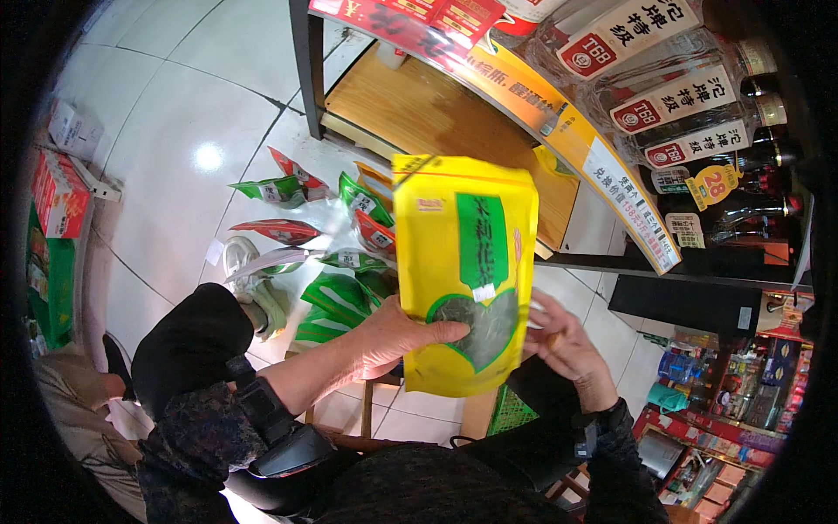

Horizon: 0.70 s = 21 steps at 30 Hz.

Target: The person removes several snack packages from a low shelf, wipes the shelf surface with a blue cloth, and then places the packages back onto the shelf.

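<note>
My left hand grips a yellow plastic stand-up pouch by its lower left side, thumb across the front. The pouch is upright and bears a green panel with writing. Dark dried contents show through its heart-shaped window, and a small white sticker sits at the window's top. At the pouch's right edge is my right hand, slightly blurred. Its fingertips are partly hidden behind the pouch, so whether they grip it is unclear. Beyond my left hand stand several green pouches and red pouches.
A shelf unit with a wooden lower board stands ahead, another yellow package on it. Glass bottles line its upper level. Another person's leg is at left, near a low shelf with red boxes. White tiles cover the floor.
</note>
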Available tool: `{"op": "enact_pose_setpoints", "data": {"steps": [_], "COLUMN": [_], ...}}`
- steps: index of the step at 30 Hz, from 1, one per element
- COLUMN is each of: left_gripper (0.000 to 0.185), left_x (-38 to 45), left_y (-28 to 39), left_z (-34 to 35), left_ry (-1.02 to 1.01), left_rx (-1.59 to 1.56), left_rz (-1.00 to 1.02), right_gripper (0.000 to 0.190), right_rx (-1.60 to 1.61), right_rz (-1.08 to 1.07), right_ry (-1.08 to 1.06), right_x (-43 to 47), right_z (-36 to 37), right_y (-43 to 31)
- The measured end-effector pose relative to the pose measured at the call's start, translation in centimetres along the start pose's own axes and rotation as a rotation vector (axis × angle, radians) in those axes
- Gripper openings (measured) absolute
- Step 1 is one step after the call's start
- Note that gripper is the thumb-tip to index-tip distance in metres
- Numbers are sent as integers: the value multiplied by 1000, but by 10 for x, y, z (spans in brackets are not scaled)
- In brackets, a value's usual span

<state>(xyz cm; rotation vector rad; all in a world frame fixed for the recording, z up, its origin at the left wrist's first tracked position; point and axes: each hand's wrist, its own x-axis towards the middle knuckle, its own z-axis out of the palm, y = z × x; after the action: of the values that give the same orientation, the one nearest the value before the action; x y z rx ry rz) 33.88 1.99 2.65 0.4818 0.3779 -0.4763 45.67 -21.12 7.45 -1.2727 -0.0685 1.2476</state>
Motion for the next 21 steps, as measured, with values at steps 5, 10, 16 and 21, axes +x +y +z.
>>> {"op": "enact_pose_setpoints", "data": {"steps": [5, 10, 16, 21], "left_gripper": [49, 64, 43, 43], "left_x": [7, -3, -10, -8], "left_y": [-10, -16, -15, -16], "left_z": [2, 8, 13, 12], "left_ry": [-1, 106, -4, 20], "left_rx": [228, 399, 554, 582], "left_rz": [-130, -296, -320, -429], "right_gripper": [38, 28, 35, 34], "right_rx": [-22, 150, -27, -51], "right_rz": [203, 31, -277, -555], "right_ry": [64, 317, 714, 722], "right_x": [23, 33, 80, 135], "right_z": [-17, -112, -215, -338], "right_y": [24, 41, 28, 24]}}
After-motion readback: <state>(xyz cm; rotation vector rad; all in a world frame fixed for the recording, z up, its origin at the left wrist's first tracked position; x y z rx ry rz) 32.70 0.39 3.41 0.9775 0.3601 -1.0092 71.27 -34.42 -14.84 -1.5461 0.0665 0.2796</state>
